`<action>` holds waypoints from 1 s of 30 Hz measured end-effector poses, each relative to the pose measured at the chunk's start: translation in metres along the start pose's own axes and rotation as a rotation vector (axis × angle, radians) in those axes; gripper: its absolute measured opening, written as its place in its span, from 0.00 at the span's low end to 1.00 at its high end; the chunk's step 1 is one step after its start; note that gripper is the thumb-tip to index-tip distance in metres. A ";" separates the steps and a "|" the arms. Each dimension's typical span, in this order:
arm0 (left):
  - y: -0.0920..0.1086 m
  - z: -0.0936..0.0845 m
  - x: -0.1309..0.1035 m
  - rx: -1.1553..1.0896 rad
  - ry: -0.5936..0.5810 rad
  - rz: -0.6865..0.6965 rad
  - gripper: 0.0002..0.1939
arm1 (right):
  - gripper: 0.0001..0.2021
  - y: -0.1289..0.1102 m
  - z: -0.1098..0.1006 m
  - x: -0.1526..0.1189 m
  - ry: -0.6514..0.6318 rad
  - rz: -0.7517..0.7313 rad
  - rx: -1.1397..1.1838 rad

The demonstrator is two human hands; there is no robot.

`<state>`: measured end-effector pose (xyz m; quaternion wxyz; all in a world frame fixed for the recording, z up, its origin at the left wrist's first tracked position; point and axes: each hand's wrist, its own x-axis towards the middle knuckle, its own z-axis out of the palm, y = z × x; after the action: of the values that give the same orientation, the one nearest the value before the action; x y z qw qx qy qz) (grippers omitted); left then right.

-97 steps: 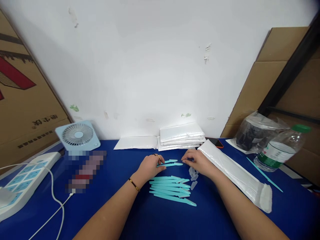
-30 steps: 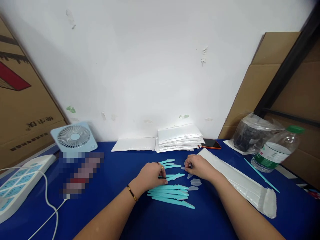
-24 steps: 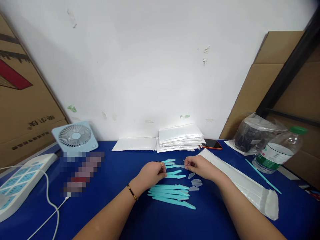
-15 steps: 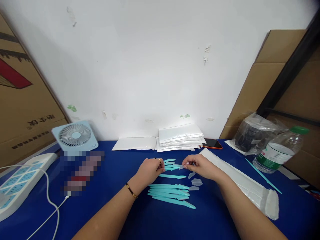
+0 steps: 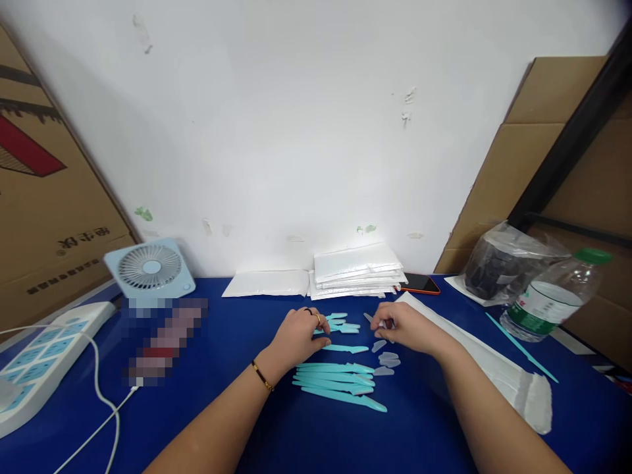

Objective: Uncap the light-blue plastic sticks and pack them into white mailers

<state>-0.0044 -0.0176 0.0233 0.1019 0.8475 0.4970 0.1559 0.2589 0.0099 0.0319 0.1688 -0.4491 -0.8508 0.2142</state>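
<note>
Teal eyebrow razors lie on the blue table in two groups, a nearer bunch (image 5: 336,380) and a farther bunch (image 5: 348,328). Over the handles of the farther bunch is my left hand (image 5: 300,334), its thumb apart from the fingers; a single razor (image 5: 348,348) lies just below the thumb. My right hand (image 5: 402,326) is to the right of the blade ends, thumb and fingers pinched on a small clear blade cap, mostly hidden by the fingertips. Several loose clear blade caps (image 5: 389,359) lie below that hand.
White padded mailers (image 5: 358,266) are stacked against the wall, beside an orange-edged phone (image 5: 419,284). A long white mailer (image 5: 494,359), one razor (image 5: 521,347) and a water bottle (image 5: 546,303) are at right. A fan (image 5: 151,266) and power strip (image 5: 49,355) are at left.
My right hand has moved right, away from the razors' blade ends, with the clear cap. The left hand's thumb and fingers have parted, and the razor beneath has come to rest with the farther bunch.
</note>
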 end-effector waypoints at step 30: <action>-0.005 0.007 0.004 0.039 -0.016 -0.065 0.06 | 0.06 -0.008 0.020 0.012 0.046 -0.081 -0.110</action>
<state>-0.0039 -0.0122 0.0162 0.0945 0.8340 0.5263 0.1361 0.2370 0.0117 0.0205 0.1718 -0.4279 -0.8746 0.1500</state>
